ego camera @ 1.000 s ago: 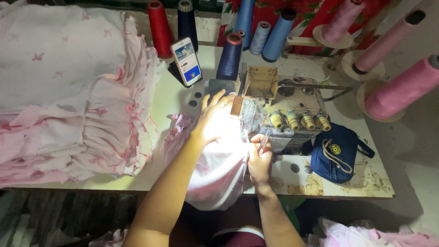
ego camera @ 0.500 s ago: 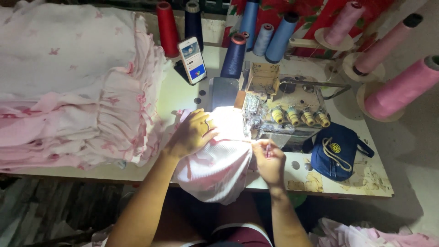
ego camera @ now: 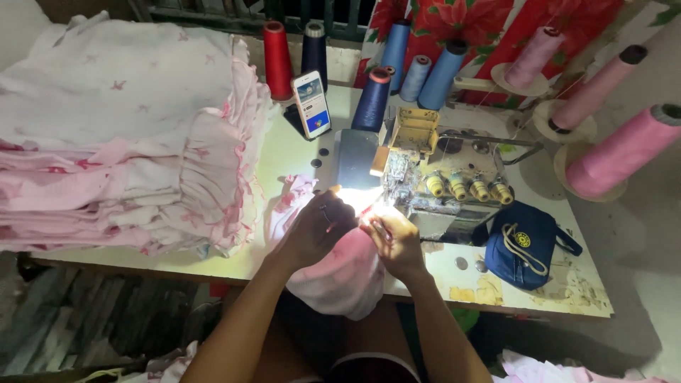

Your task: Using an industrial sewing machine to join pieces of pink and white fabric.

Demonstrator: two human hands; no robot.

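Garment: a pink cloth piece [ego camera: 333, 273] is lying at the front edge of the surface [ego camera: 298, 159] and hanging over it toward the person's lap, with one ruffled end [ego camera: 294, 195] spreading leftward on the top.
Left hand: the left hand [ego camera: 317, 228] is resting on the cloth, fingers curled down and pressing it just before the lit needle area (a ring is showing on one finger).
Right hand: the right hand [ego camera: 392, 237] is pinching the cloth's edge between narrow fingertips, just beside the left hand and touching the machine's front.
Machine: a worn overlock sewing machine [ego camera: 440, 184] is standing directly behind both hands, its small lamp glaring on the fabric.
Phone: a lit phone [ego camera: 311, 104] is leaning upright behind, near a red thread cone [ego camera: 277, 50] and dark blue cones [ego camera: 372, 99].
Pouch: a navy pouch [ego camera: 525, 245] is lying right of the machine.
Stack: folded pink garments [ego camera: 120, 135] are piling up on the left.
Pink cones: big pink thread cones [ego camera: 624, 150] are standing far right.
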